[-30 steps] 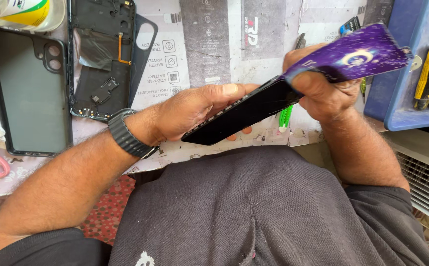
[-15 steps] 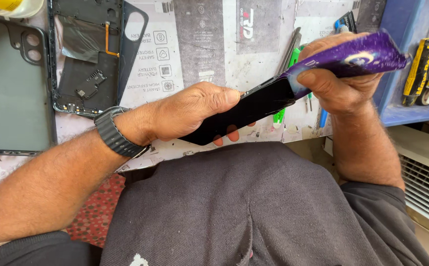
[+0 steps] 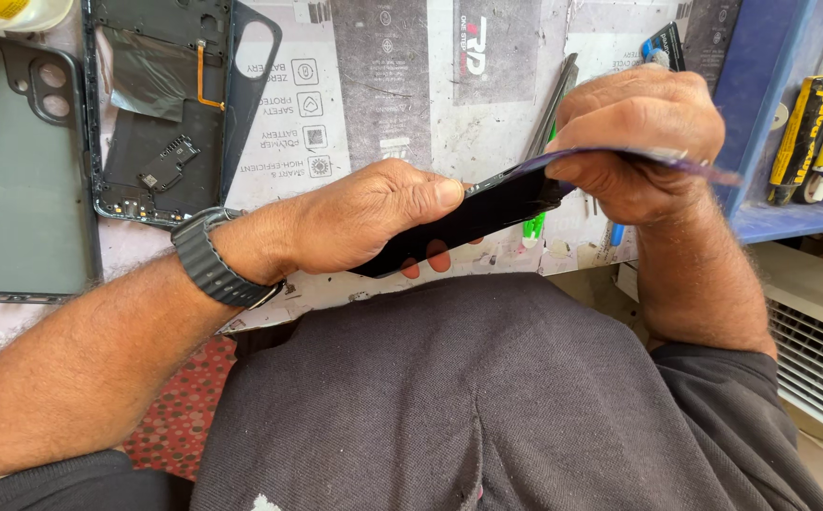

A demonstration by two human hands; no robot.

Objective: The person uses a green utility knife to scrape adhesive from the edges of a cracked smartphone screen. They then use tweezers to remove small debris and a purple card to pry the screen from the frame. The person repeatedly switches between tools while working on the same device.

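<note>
My left hand (image 3: 364,222) grips a black phone screen panel (image 3: 473,213) along its lower edge, thumb on top and fingertips showing beneath it. My right hand (image 3: 643,142) is closed on a thin purple plastic card (image 3: 705,170), seen almost edge-on, whose left end meets the panel's upper right end. Both hands hover over the near edge of the workbench, above my lap. A dark watch (image 3: 213,260) sits on my left wrist.
An opened phone frame (image 3: 161,114) with exposed boards lies at the back left, beside a grey-green back cover (image 3: 14,180). A printed paper mat (image 3: 402,85) covers the bench. Thin tools (image 3: 553,104) lie behind my right hand. A blue tray (image 3: 790,114) holds yellow tubes at the right.
The purple card has tilted from broadside to nearly edge-on and dropped level with the panel. My right hand has turned over on top of it. The view has shifted slightly right.
</note>
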